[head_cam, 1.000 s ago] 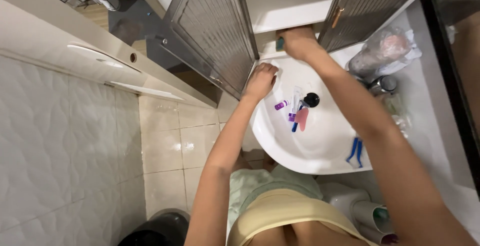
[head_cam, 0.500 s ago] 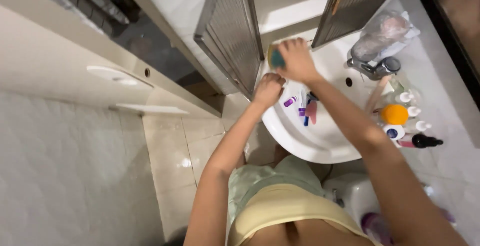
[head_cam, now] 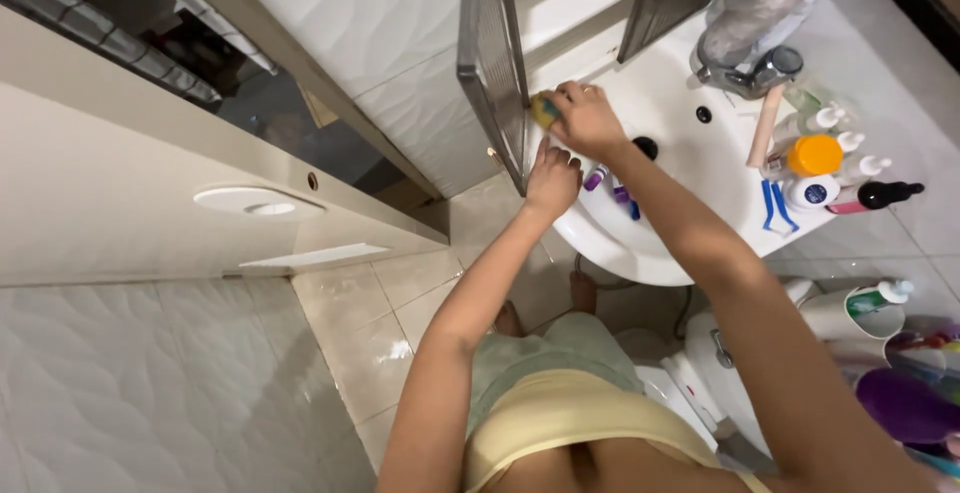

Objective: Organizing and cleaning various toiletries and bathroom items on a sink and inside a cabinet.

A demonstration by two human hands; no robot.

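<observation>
Two hands at white sink [head_cam: 690, 103]. Right hand [head_cam: 585, 118] closed around yellow-green sponge [head_cam: 543, 111], pressed at sink's left rim beside cabinet door [head_cam: 495, 53]. Left hand [head_cam: 552, 178] curled over sink edge, gripping rim. Toiletry bottles [head_cam: 830, 168] stood on sink's right side.

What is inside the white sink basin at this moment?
Inside the sink lie a dark drain hole and a few small purple and blue items. The right hand, gripping a sponge, and its forearm cover part of the basin.
</observation>
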